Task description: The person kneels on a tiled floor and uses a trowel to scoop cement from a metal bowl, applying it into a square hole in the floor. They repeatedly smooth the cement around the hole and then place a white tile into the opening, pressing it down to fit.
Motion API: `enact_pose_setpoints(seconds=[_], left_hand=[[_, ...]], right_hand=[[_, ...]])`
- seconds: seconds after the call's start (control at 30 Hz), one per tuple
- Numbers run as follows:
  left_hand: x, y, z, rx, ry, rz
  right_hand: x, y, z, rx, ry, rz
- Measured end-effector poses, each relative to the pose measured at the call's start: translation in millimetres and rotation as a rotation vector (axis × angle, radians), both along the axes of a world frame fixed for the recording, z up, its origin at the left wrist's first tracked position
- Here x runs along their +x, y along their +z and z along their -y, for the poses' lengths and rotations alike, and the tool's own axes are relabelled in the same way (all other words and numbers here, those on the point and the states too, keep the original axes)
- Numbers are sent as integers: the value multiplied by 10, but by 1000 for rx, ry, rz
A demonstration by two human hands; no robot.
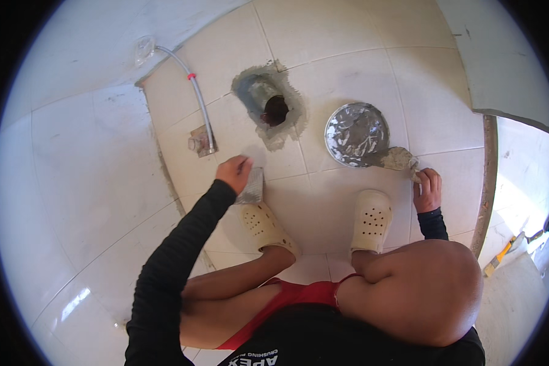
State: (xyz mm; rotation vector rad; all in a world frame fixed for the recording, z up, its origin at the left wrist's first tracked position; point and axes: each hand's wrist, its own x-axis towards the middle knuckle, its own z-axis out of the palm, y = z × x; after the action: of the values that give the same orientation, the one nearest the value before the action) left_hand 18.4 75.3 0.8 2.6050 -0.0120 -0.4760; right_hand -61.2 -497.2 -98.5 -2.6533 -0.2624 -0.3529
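Observation:
My right hand [428, 190] grips a trowel [399, 158] by its handle. Its blade is coated in mortar and its tip reaches over a round pan [331, 145] smeared with grey and white mortar. My left hand [233, 173] is closed above the floor; what its fingers hold, if anything, is too small to make out. Just under that hand, beside my left clog, lies a grey rectangular piece with a ridged-looking surface [252, 186]. Ahead of both hands, wet-looking grey mortar [248, 79] surrounds a dark hole [277, 111] in the tiled floor.
A braided hose [199, 100] with a red band runs from the wall to a small square cutout [200, 141] at the left. My cream clogs [373, 221] stand on the tiles [329, 201]. At the far right, a yellow-handled brush [499, 256] lies beyond a raised edge [487, 174].

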Motion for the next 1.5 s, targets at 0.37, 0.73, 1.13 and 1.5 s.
enact_pose_setpoints(seconds=[0.37,0.73,1.13,1.5], left_hand=[[-843,-57,28,329,376,-264],[-486,194,175,217,348,-236],[309,1306,646,-473,84,127],[687,2140,669,-879,-238,291]], right_hand=[[93,142,127,9,237,-39],[101,178,64,21,123,-69],[691,1416,-470,356,59,15],[2244,2839,-2152,695,530,-998]])
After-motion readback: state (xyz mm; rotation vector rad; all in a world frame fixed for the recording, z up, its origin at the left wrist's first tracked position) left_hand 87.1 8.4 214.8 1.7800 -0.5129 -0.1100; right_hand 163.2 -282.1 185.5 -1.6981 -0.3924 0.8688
